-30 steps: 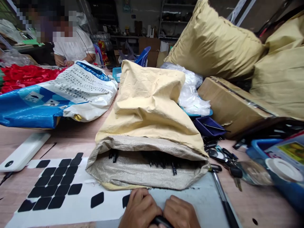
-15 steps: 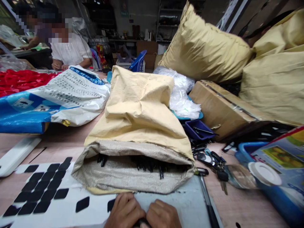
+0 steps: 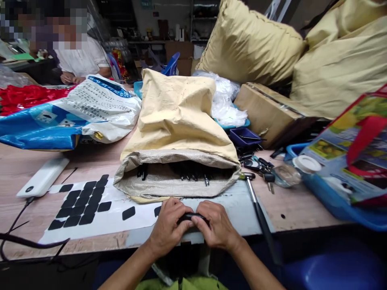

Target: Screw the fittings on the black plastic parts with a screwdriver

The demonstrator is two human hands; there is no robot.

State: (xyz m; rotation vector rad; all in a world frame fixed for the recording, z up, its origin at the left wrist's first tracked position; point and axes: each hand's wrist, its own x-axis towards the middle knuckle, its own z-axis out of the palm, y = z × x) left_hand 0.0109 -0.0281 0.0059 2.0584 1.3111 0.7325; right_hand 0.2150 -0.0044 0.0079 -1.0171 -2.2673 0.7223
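Both my hands grip a small black piece (image 3: 188, 216) near the table's front edge; its kind I cannot make out. My left hand (image 3: 169, 221) is closed on its left end and my right hand (image 3: 216, 223) on its right end, thumbs on top. Just beyond them lies a tan woven sack (image 3: 178, 117), its grey-lined mouth open toward me. Black slender parts (image 3: 193, 173) show inside the mouth. To the left, a white sheet (image 3: 111, 217) carries rows of black rounded squares (image 3: 78, 209). A hammer (image 3: 256, 201) lies to the right of my hands.
A white power bank (image 3: 44, 177) with a cable lies at left, below a blue-white bag (image 3: 99, 108). Keys (image 3: 269, 181), a blue basin (image 3: 320, 193), a carton (image 3: 266, 112) and stuffed sacks (image 3: 250, 44) stand at right. A person in white (image 3: 81, 58) sits across.
The view has tilted down, so my forearms and the table's front edge now show. Both hands remain closed on the black piece, which is now more visible between them.
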